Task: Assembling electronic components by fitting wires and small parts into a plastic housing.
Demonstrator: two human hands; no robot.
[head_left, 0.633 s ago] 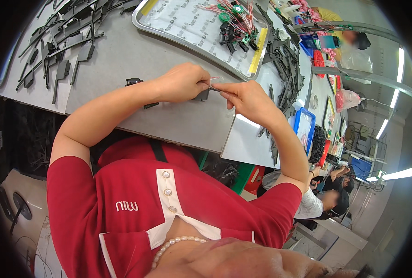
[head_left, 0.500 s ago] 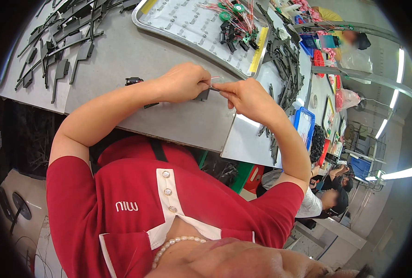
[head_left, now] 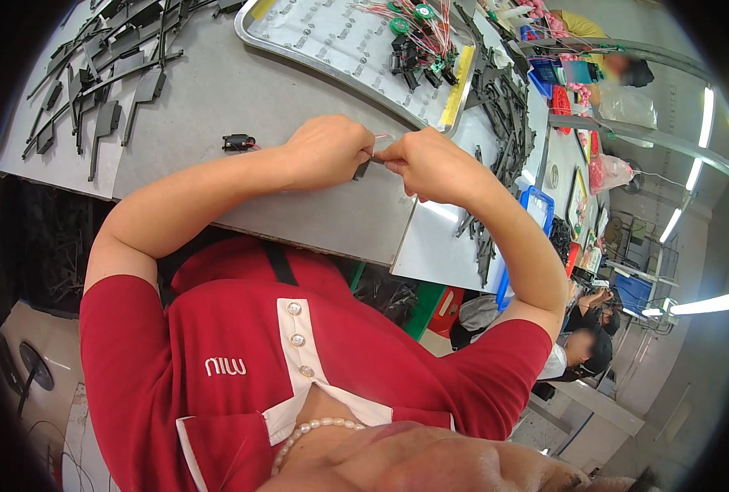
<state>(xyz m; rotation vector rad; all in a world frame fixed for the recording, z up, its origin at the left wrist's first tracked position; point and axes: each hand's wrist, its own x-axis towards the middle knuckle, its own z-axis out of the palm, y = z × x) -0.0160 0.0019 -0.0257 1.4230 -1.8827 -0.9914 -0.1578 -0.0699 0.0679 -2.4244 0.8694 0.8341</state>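
Note:
My left hand is closed in a pinch on a dark plastic part, mostly hidden behind the fingers. Close against it, my right hand is also closed, its fingertips on the same part. Thin red and pale wires stick out just above where the fingertips meet. On the grey table, beyond my left forearm, lies a small black block-shaped component with a bit of red wire.
Long dark plastic pieces lie heaped at the far left. A metal tray holds wired black and green components. More dark pieces spread along the right, near a blue bin. Other people sit farther right.
My right fingers have curled in more, and the right elbow has swung outward. My left hand has shifted slightly right, and the left forearm now uncovers more of the small black component.

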